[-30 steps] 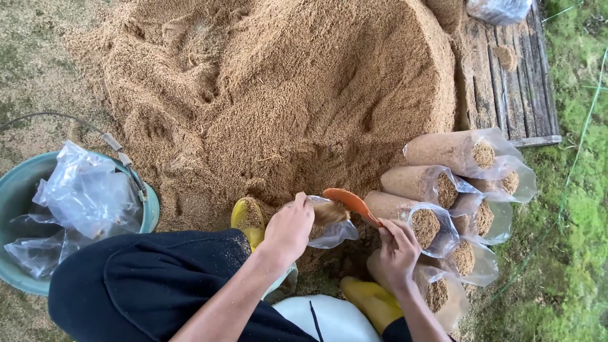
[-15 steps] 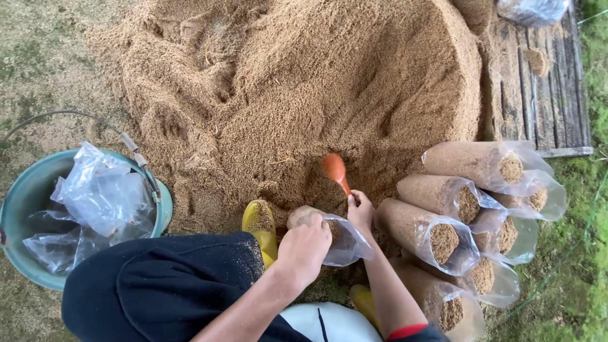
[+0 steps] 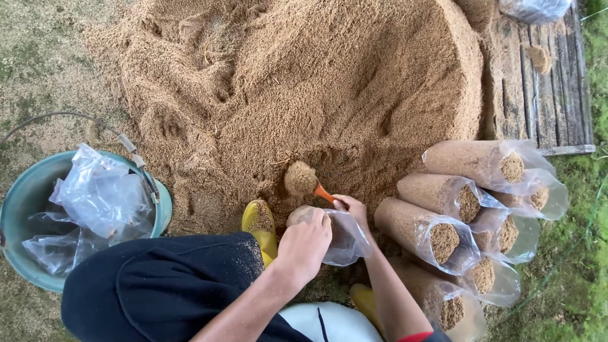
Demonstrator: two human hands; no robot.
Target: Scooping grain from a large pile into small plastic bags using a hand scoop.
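Sawdust now heaps the orange scoop (image 3: 304, 180), which half a second ago stood bare and upright against the pile; I see it lifted just above the mouth of the clear plastic bag (image 3: 339, 237) at the foot of the big sawdust mound (image 3: 304, 95).

Going left to right: the teal bucket (image 3: 25, 209) with its crumpled empty plastic bags (image 3: 95, 202) is cut off by the left edge, and its wire handle (image 3: 76, 123) lies over the ground. A yellow boot (image 3: 259, 221) pokes out past my dark trouser leg (image 3: 164, 285).

My left hand (image 3: 304, 244) is closed on the rim of the bag, holding it open; how full the bag is I cannot make out, since the hand covers the mouth. My right hand (image 3: 351, 206) is wrapped around the scoop's handle, most of which is hidden in the fingers.

Further right, filled sawdust bags (image 3: 437, 231) lie stacked on their sides, the lowest one cut off by the bottom edge. Behind them sits a wooden pallet (image 3: 551, 95), partly buried by the mound.
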